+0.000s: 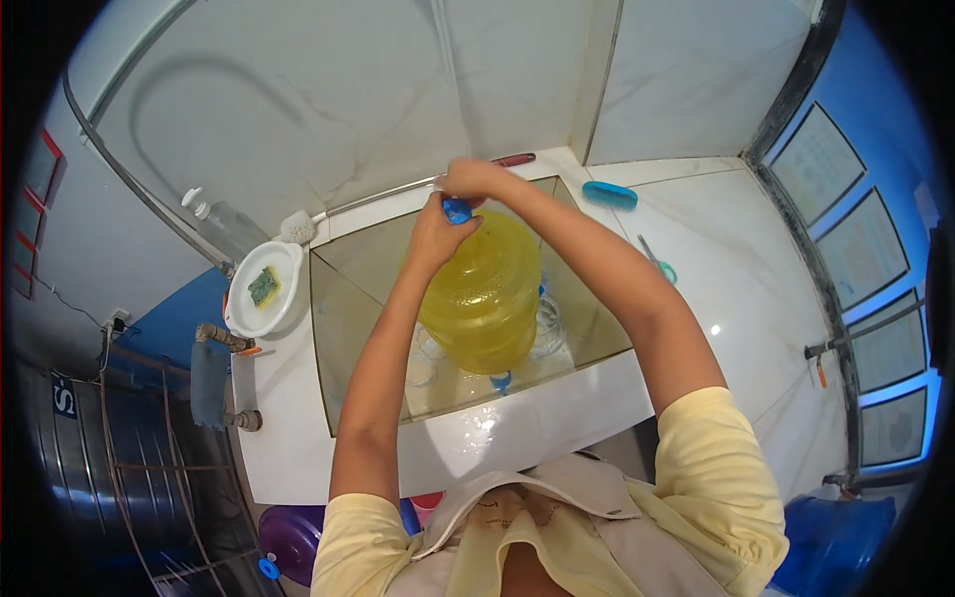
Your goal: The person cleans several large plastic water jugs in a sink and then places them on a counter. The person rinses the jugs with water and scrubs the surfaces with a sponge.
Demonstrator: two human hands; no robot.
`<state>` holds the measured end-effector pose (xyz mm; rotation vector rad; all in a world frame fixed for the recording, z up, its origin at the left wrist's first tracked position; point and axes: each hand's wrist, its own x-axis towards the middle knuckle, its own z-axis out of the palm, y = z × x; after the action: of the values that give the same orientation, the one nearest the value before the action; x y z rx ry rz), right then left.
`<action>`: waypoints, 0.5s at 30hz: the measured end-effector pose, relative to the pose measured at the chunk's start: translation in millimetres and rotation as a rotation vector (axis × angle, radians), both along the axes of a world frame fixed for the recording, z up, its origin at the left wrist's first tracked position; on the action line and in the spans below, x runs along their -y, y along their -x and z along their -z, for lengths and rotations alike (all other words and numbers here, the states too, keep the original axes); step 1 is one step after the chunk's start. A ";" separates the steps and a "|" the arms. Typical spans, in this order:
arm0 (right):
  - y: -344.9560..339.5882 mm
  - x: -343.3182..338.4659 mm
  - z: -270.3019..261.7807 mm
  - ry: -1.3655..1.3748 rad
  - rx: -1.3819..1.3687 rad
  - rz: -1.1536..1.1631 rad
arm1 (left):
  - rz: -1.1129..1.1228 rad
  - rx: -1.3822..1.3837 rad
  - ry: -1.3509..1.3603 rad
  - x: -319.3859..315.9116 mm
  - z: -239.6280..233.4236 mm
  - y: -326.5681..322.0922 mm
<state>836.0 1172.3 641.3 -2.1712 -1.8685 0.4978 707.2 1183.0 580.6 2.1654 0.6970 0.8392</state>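
A large yellow-green translucent water jug (481,298) stands in a tiled sink basin (358,291). Both my hands are at its top, around a blue cap (456,210) at the neck. My left hand (436,235) has its thumb and fingers around the cap's near side. My right hand (471,181) is bent over the far side, its fingertips partly hidden; whether they grip anything does not show. Beside the jug's base, clear plastic pieces (548,328) and a small blue-topped object (501,382) lie in the basin.
Left of the basin are a white bowl (298,298) with a sponge (263,287), a pump bottle (231,224) and a long-handled brush (298,226). On the right counter lie a blue scrub brush (610,195) and green-handled scissors (660,265). Pipe valves (224,336) stick up at the left edge.
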 end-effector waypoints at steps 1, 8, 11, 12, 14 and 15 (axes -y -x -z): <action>5.6 8.3 9.2 0.016 -0.092 0.161 | -0.027 0.000 0.017 8.3 0.6 -2.1; 45.5 20.7 35.7 -0.284 0.023 0.286 | -0.073 0.584 0.666 21.0 33.6 12.2; 55.8 17.6 43.6 -0.359 0.022 0.310 | -0.173 0.666 0.755 31.0 41.0 12.0; 57.9 14.5 45.4 -0.369 0.015 0.308 | -0.210 0.682 0.766 32.1 42.4 12.2; 59.1 9.0 48.5 -0.387 0.019 0.275 | -0.221 0.770 0.725 30.6 43.9 10.9; 57.5 4.4 48.4 -0.396 0.031 0.242 | -0.228 0.816 0.701 28.6 43.1 9.4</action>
<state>778.4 1168.0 593.0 -2.0968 -1.5294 0.0401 697.8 1154.4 537.6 1.0039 0.6640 1.2482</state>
